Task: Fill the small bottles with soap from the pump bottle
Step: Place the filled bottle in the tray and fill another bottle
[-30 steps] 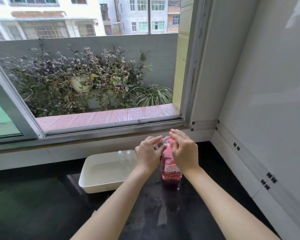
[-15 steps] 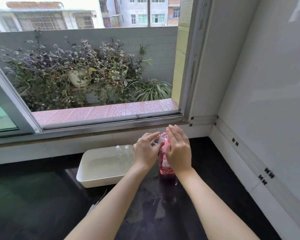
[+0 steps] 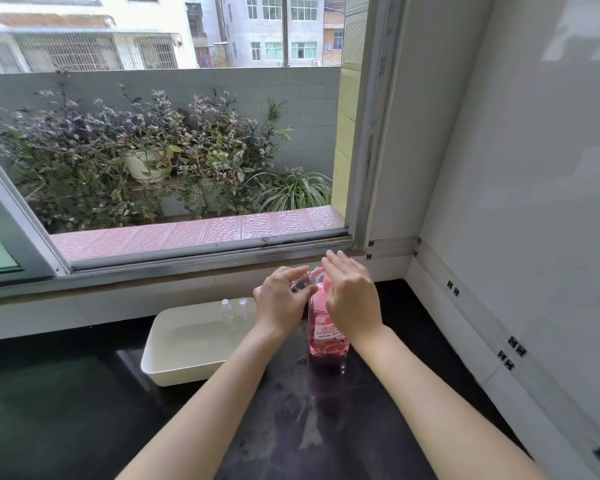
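A pink pump bottle (image 3: 327, 336) stands upright on the black counter. My right hand (image 3: 352, 297) lies flat on its pump head, fingers stretched out, hiding the pump. My left hand (image 3: 282, 302) pinches a small clear bottle (image 3: 302, 281) at the pump's spout, just left of the pink bottle's top. Two more small clear bottles (image 3: 235, 308) stand upright in the far right corner of a white tray (image 3: 174, 368), left of my left hand.
The black counter (image 3: 66, 410) runs under a window sill (image 3: 194, 261) at the back. A white wall (image 3: 520, 237) closes the right side, with a trim strip near counter level. The tray sits left of the pump bottle.
Both hands stay on the pump bottle and the small bottle. My right hand's fingers lie flatter over the pump head. The view shifted slightly.
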`<state>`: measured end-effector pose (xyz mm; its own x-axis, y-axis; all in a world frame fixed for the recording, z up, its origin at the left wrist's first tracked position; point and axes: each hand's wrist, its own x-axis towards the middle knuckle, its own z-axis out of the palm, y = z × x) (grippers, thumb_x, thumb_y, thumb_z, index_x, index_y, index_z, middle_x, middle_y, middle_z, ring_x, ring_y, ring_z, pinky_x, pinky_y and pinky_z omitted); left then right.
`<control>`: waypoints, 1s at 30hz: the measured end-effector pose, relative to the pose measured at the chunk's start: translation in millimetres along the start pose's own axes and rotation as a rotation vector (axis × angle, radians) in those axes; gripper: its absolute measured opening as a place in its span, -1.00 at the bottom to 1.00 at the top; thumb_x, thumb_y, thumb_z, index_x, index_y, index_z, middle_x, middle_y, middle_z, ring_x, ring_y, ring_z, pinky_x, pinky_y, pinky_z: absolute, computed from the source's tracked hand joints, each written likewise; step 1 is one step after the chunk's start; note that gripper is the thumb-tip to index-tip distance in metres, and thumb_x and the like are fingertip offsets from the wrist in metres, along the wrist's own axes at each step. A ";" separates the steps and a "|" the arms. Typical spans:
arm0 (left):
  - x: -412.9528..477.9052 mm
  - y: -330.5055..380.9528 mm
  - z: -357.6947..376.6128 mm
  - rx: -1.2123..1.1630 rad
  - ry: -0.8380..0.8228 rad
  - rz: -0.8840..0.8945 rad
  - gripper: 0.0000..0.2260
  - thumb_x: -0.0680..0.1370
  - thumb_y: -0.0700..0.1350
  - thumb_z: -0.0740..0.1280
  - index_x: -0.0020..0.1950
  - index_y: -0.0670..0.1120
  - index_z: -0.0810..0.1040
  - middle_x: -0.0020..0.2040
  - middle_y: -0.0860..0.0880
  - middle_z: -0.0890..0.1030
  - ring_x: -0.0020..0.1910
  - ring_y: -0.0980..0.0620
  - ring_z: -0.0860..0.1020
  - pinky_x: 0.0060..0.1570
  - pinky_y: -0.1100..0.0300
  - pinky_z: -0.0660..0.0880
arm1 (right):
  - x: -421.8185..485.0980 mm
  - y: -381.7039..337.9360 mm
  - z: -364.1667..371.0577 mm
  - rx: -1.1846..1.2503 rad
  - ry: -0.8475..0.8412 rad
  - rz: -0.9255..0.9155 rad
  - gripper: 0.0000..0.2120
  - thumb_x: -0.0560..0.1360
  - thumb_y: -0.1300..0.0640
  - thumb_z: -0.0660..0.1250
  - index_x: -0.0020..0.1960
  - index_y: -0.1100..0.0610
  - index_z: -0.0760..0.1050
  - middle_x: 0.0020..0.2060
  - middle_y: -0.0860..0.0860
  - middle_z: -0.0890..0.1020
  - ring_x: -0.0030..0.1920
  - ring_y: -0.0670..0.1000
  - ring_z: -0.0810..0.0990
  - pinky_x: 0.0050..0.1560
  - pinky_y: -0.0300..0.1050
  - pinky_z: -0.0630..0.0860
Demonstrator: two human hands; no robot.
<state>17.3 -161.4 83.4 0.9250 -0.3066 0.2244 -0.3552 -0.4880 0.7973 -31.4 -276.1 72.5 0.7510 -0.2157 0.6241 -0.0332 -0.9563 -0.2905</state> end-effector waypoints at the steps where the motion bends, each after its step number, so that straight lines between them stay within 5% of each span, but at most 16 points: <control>1: 0.0 -3.4 2.0 -0.014 0.005 0.004 -0.69 0.41 -0.01 0.45 0.16 0.05 0.60 0.02 0.09 0.64 0.02 0.08 0.58 0.20 -0.09 0.42 | -7.1 1.4 7.7 0.015 0.029 0.002 -0.69 0.40 0.36 0.35 0.14 0.35 0.54 0.09 0.25 0.62 0.16 0.21 0.57 0.23 0.14 0.45; 5: -2.9 -11.3 9.5 -0.068 0.027 0.000 -0.68 0.42 -0.04 0.45 0.17 0.00 0.60 0.01 0.06 0.65 0.01 0.07 0.59 0.18 -0.10 0.45 | -17.6 5.5 24.3 0.040 0.069 -0.003 -0.62 0.53 0.20 0.05 0.19 0.34 0.51 0.15 0.24 0.59 0.22 0.19 0.53 0.25 0.18 0.43; 10: -0.9 -5.7 2.6 0.037 -0.001 0.015 -0.67 0.43 0.00 0.44 0.18 0.04 0.59 0.09 0.08 0.64 0.08 0.06 0.58 0.22 -0.07 0.41 | -12.7 3.2 10.2 0.042 0.003 0.004 -0.68 0.40 0.34 0.37 0.16 0.32 0.54 0.10 0.23 0.62 0.15 0.18 0.58 0.25 0.12 0.45; 13: -1.8 -0.3 -0.7 0.023 0.001 0.024 -0.68 0.43 0.02 0.43 0.18 0.06 0.58 0.07 0.10 0.63 0.02 0.08 0.59 0.23 -0.06 0.39 | 5.8 -2.5 -14.1 0.033 -0.047 0.005 -0.83 0.35 0.37 0.34 -0.08 0.29 0.62 -0.15 0.18 0.70 -0.12 0.15 0.66 0.02 0.09 0.59; 17: -1.0 3.9 -2.5 0.025 0.005 0.015 -0.68 0.44 0.01 0.42 0.19 0.06 0.58 0.04 0.09 0.63 0.04 0.06 0.56 0.19 -0.01 0.34 | 29.1 -6.5 -23.4 -0.022 -0.161 0.000 -0.83 0.39 0.38 0.19 -0.31 0.22 0.49 -0.39 0.08 0.58 -0.40 0.07 0.45 -0.18 0.04 0.55; 20: 0.9 2.6 -0.6 0.022 0.008 0.014 -0.68 0.44 0.01 0.42 0.18 0.07 0.58 0.03 0.10 0.63 0.03 0.08 0.55 0.19 -0.01 0.35 | 12.1 -1.3 -12.0 -0.021 -0.064 -0.025 -0.84 0.35 0.43 0.30 -0.11 0.31 0.59 -0.16 0.17 0.67 -0.14 0.16 0.64 0.02 0.05 0.58; 23: -0.6 -4.8 4.3 0.003 0.005 -0.001 -0.69 0.42 -0.01 0.44 0.16 0.06 0.60 0.05 0.09 0.64 0.08 0.08 0.57 0.24 -0.06 0.38 | -10.7 7.3 7.6 0.033 0.013 -0.006 -0.64 0.35 0.40 0.41 0.14 0.34 0.54 0.09 0.25 0.62 0.15 0.20 0.58 0.22 0.12 0.46; 30: -2.8 0.2 -1.5 0.022 -0.021 -0.026 -0.68 0.41 0.00 0.44 0.16 0.08 0.60 0.08 0.09 0.63 0.07 0.06 0.56 0.23 -0.08 0.39 | -7.8 4.9 1.9 0.065 0.006 -0.012 -0.66 0.36 0.34 0.43 0.13 0.30 0.56 0.07 0.21 0.63 0.12 0.17 0.60 0.20 0.08 0.46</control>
<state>14.8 -159.4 83.8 0.9310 -0.3103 0.1920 -0.3342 -0.5136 0.7903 -36.1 -278.7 64.8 0.7472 -0.2055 0.6320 0.0191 -0.9439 -0.3296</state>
